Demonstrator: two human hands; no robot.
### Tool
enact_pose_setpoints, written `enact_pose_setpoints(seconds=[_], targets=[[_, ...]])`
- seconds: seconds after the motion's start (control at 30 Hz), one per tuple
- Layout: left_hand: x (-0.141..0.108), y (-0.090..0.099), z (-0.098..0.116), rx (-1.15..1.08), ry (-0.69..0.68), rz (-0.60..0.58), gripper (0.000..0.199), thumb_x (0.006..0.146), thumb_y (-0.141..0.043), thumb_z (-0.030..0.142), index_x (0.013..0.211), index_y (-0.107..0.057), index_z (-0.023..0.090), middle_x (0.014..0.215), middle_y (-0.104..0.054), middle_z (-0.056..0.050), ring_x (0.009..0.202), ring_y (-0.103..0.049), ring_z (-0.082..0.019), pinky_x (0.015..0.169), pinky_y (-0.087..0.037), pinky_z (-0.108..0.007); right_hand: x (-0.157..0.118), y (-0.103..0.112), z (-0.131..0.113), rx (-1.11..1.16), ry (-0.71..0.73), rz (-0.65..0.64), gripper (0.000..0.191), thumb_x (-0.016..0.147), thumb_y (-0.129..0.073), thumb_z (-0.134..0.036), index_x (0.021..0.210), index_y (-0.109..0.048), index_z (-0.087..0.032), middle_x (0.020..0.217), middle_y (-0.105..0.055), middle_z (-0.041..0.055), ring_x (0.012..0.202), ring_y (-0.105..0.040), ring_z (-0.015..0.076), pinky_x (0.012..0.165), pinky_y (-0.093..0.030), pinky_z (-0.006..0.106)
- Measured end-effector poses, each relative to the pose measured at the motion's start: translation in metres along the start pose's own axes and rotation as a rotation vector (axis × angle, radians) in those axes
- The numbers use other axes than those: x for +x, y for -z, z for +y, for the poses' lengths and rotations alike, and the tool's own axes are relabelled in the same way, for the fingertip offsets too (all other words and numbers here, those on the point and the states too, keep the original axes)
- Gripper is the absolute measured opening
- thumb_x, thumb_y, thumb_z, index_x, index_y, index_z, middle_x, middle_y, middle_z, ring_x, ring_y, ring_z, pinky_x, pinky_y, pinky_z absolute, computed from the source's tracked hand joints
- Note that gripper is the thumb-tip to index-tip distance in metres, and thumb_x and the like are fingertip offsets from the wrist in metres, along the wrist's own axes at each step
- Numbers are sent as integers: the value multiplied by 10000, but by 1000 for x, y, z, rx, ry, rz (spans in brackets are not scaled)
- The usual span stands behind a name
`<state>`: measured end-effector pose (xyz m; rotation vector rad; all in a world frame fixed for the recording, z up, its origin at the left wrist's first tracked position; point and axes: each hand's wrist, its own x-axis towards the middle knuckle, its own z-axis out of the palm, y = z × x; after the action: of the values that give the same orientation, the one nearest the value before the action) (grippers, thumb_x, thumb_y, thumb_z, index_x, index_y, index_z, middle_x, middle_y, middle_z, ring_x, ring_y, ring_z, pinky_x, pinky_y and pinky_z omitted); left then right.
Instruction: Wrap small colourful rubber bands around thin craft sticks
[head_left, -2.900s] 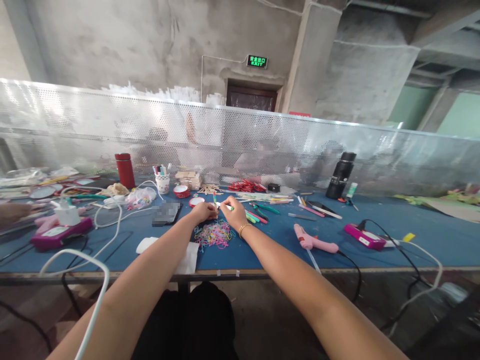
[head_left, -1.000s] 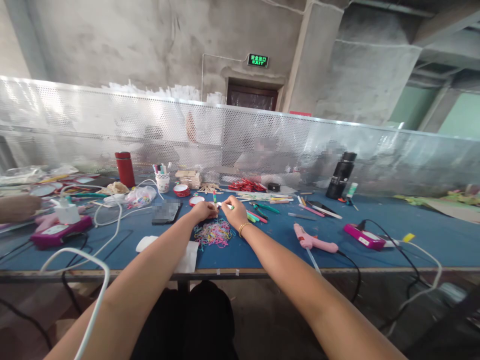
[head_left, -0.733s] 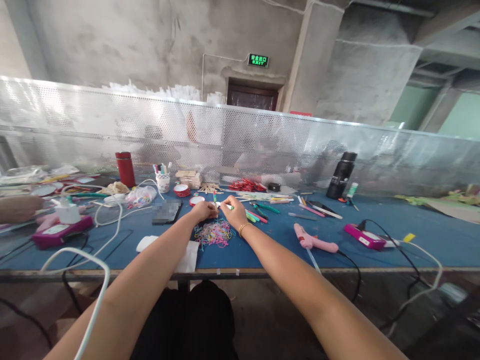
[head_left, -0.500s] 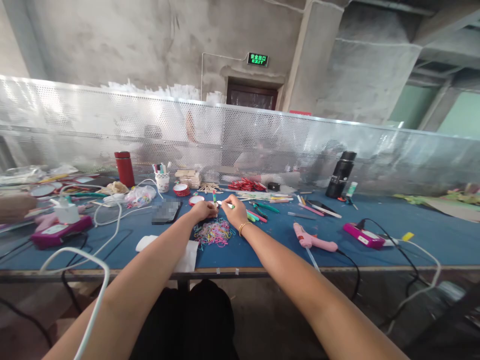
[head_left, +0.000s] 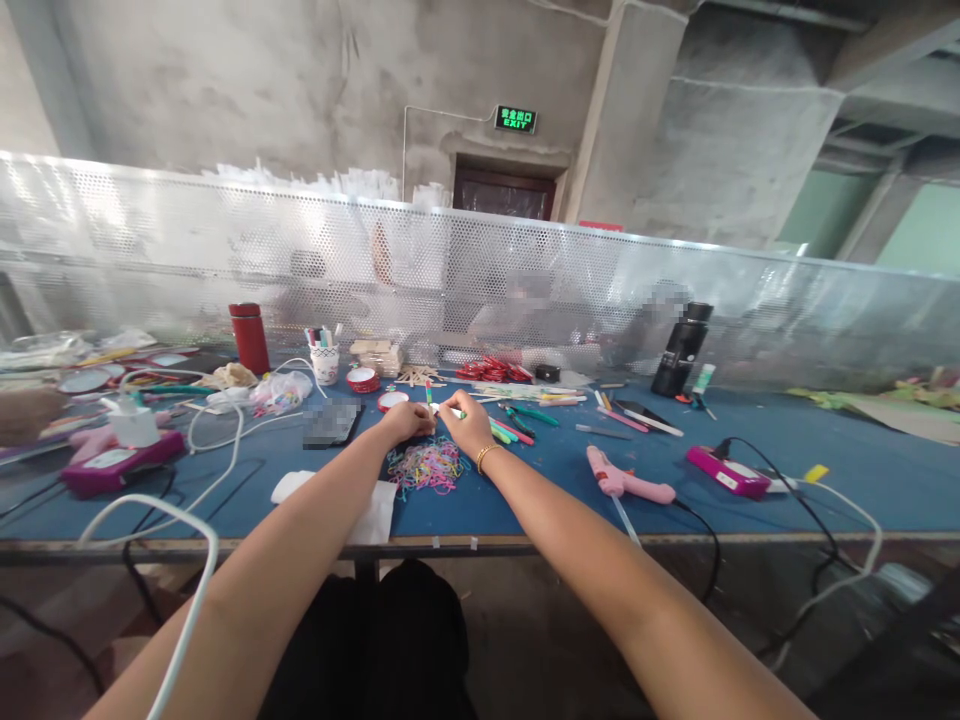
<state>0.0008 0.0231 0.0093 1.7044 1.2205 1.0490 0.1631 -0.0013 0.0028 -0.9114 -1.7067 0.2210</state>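
Note:
In my right hand (head_left: 471,425) is a marker pen (head_left: 458,412), white with some green on it, lying across between my fingers. My left hand (head_left: 411,422) pinches a small upright stick (head_left: 429,394) with red and green bands of colour. The pen's tip end points at the stick; I cannot tell whether they touch. Just below both hands lies a loose heap of colourful rubber bands (head_left: 427,467). Several green and pink markers (head_left: 513,431) are beside my right hand. A round red-rimmed tin (head_left: 393,400) stands beyond my left hand.
Left of my hands lie a phone (head_left: 331,424) and white paper (head_left: 373,512). A pink glue gun (head_left: 628,480) and purple power strip (head_left: 727,472) lie right, with cables. A pen cup (head_left: 325,364), red bottle (head_left: 249,338) and black bottle (head_left: 681,350) stand behind. Another person's hand (head_left: 30,415) is far left.
My right hand has shifted very slightly left with the marker pen. My left hand and the stick stay almost in place. The other person's hand at the far left has moved a little.

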Motion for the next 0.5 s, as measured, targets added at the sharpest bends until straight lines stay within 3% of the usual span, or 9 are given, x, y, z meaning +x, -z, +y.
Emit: enact_pose_setpoints(seconds=[0.23, 0.5], targets=[[-2, 0, 3, 60, 14, 15, 215, 617, -751, 182, 482, -594, 122, 496, -571, -11, 476, -472, -84, 500, -405, -221, 1, 1, 1, -4, -11, 23, 139, 807, -499, -316, 693, -501, -235, 742, -638, -17, 769, -604, 160, 762, -441, 255], [8, 1, -12, 38, 23, 4, 177, 616, -719, 218, 509, -603, 138, 526, -585, 2, 494, -485, -83, 498, -383, -203, 1, 1, 0, -17, -56, -3, 153, 796, -510, -335, 680, -503, -235, 744, -636, -18, 777, -597, 162, 765, -434, 259]])
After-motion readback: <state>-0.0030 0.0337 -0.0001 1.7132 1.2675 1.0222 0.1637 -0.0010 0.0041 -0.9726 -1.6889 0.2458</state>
